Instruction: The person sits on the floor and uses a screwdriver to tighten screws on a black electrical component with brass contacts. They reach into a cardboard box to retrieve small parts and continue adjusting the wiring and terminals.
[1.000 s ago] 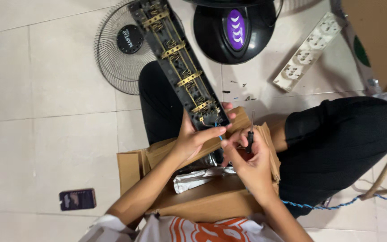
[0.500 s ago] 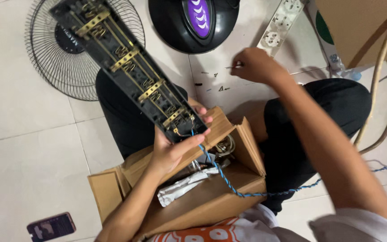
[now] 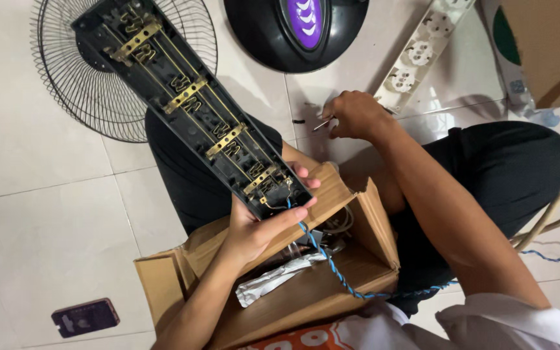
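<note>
Seated on the tiled floor, I grip the near end of an opened black power strip in my left hand above a cardboard box, while my right hand pinches a small metal piece beside a white strip cover.

The strip lies over the fan grille and box; the phone lies left of the box, the cover right.
</note>
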